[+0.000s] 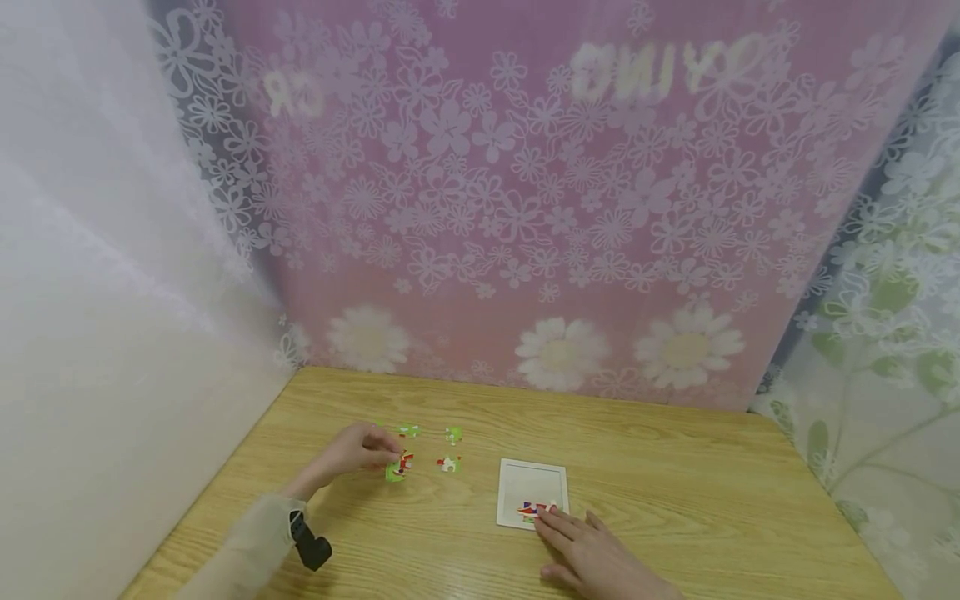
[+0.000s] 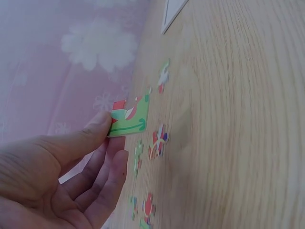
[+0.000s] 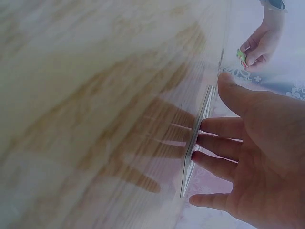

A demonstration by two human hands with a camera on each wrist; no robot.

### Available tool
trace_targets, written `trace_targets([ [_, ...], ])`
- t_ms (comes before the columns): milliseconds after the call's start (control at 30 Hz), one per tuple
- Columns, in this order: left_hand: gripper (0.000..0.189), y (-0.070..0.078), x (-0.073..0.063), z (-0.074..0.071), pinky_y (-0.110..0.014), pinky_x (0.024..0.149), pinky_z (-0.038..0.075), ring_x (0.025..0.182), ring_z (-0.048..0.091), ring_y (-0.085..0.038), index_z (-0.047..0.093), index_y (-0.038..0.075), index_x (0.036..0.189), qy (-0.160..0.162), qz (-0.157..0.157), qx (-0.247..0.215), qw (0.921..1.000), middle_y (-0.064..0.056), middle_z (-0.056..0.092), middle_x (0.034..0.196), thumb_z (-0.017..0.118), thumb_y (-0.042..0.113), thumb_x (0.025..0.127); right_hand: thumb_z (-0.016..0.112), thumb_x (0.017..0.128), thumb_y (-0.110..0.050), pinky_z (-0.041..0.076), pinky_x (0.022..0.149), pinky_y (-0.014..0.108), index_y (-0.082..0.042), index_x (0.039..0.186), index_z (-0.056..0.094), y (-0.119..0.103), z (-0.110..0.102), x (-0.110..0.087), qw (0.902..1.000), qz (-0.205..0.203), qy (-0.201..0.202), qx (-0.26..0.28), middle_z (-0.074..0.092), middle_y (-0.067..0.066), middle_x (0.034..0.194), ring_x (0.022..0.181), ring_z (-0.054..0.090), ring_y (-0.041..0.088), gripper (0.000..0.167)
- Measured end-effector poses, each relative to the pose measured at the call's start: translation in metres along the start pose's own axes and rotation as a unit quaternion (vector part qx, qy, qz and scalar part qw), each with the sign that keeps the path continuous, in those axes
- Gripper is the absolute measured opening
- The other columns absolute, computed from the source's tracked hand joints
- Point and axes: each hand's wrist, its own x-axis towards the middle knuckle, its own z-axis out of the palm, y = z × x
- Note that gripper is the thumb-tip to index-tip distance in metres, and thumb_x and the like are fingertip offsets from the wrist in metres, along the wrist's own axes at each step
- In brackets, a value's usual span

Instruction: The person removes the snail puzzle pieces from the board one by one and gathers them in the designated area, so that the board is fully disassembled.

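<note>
Between thumb and fingers, my left hand (image 1: 358,450) pinches a green jigsaw puzzle piece (image 2: 131,119) with red and white printing, raised above the wooden table in the left wrist view. My right hand (image 1: 596,552) lies with its fingers extended over the lower edge of a white puzzle frame (image 1: 501,493). Its fingertips touch some joined, colourful puzzle pieces (image 1: 529,508) at the bottom of that frame and partly cover them. In the right wrist view the frame (image 3: 197,131) appears edge-on under the fingers (image 3: 221,145).
Several loose puzzle pieces lie left of the frame, among them a green one (image 1: 453,435), a white and red one (image 1: 449,464) and another green one (image 1: 409,431). A flowered pink curtain (image 1: 480,208) hangs behind the wooden table (image 1: 675,492).
</note>
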Motion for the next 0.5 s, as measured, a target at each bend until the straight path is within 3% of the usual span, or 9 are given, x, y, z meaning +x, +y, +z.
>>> trace_targets([
  [233,0.025,-0.013,-0.013,-0.013,-0.037,0.073,0.059,0.079,0.065,-0.017,0.072,-0.005,0.110,-0.018,-0.014,-0.016,0.9996,-0.010,0.074,0.097,0.070,0.016,0.097,0.048,0.103,-0.054,0.044,0.099,0.066,-0.003,0.145,0.055,0.001,0.001,-0.001,1.0000,0.000,0.006,0.005,0.054,0.012,0.149,0.137,0.051,0.030,0.066],
  [500,0.024,-0.028,-0.029,-0.029,-0.036,0.074,0.059,0.088,0.065,-0.016,0.072,-0.004,0.111,-0.004,-0.030,-0.001,0.9996,-0.014,0.073,0.107,0.068,0.017,0.099,0.048,0.103,-0.054,0.044,0.100,0.067,-0.003,0.145,0.055,0.002,0.001,0.000,1.0000,0.002,-0.001,0.009,0.054,0.012,0.149,0.137,0.051,0.030,0.066],
])
